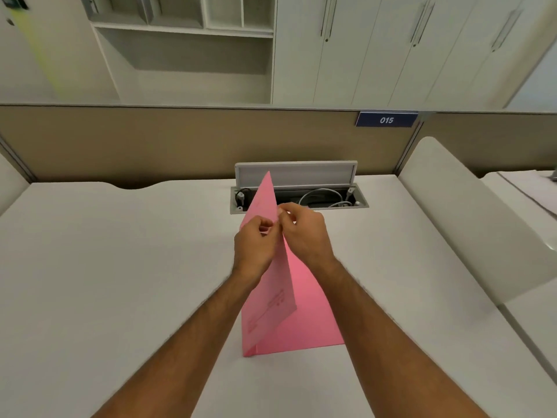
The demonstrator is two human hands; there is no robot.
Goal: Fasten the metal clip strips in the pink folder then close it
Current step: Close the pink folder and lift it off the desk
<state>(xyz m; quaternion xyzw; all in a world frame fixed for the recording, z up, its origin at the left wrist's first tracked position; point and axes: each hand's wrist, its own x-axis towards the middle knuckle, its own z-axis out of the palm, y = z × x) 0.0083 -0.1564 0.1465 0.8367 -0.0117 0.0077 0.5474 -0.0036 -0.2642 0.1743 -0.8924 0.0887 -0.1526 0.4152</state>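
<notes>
The pink folder (pixel 301 321) lies on the white desk (pixel 120 267) with its back cover flat and its front cover raised almost upright, printed side facing left. My left hand (pixel 254 247) is on the left side of the raised cover, fingers pinched at its free edge. On the cover's right side my right hand (pixel 304 233) pinches the same edge, fingertips meeting those of the left. The metal clip strips are hidden behind the cover and my hands.
Just behind the folder an open cable tray (pixel 301 197) with its lid up holds grey cables. A beige partition (pixel 150 140) with a blue "015" sign (pixel 386 119) runs along the back. A white curved divider (pixel 470 218) stands at the right.
</notes>
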